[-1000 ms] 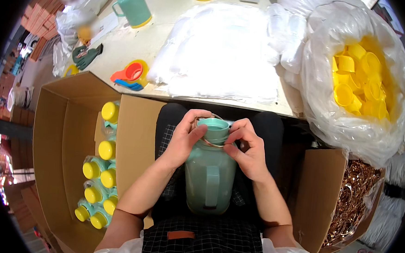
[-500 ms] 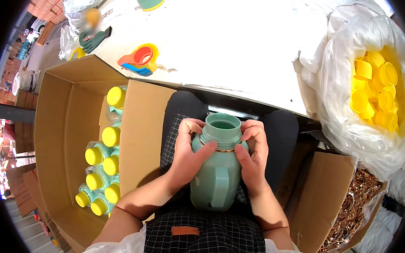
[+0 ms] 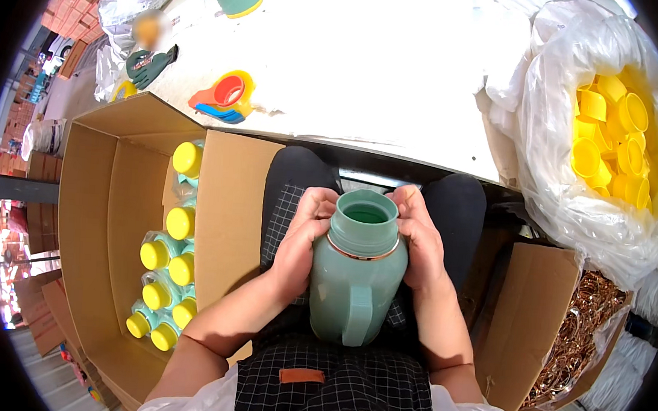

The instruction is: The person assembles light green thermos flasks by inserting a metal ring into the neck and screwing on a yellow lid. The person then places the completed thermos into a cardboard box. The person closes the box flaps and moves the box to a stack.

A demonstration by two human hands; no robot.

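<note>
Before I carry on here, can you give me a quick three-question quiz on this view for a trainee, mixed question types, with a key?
1. Multiple choice: where does the copper-coloured ring sit on the green jug?
a) around its base
b) around the bottom of its neck
c) on its handle

2. True or false: the left hand and the right hand are on opposite sides of the jug.

3. Short answer: what colour are the caps on the bottles in the cardboard box on the left?

Key: 1. b; 2. true; 3. yellow
</note>
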